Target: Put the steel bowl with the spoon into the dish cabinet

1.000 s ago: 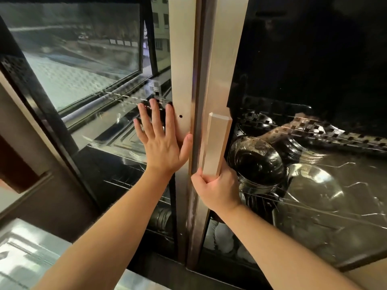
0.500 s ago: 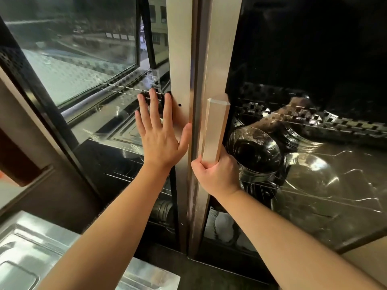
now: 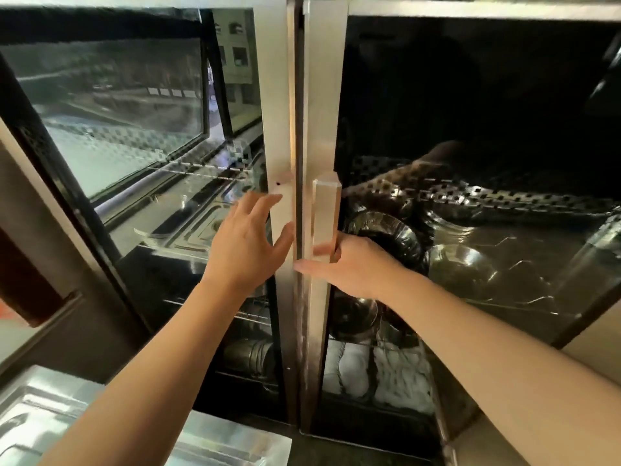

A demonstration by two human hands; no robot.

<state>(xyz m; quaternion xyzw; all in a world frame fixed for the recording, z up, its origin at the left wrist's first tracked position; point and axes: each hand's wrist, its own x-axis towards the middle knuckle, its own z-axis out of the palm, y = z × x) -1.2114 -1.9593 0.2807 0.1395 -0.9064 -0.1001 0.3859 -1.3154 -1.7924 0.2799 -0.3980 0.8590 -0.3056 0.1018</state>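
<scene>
Left hand (image 3: 248, 243) now leaves the door (image 3: 274, 95) beside its wide fingers; right hand (image 3: 353, 264) still holds the handle (image 3: 326, 210). The dish cabinet (image 3: 470, 8) looks shut, so the task is probably finished.

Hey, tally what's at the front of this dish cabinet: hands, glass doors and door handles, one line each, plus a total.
Hands: 2, the left hand and the right hand
Glass doors: 2, the left door and the right door
Handles: 1, the bar handle on the right door
Total: 5
</scene>
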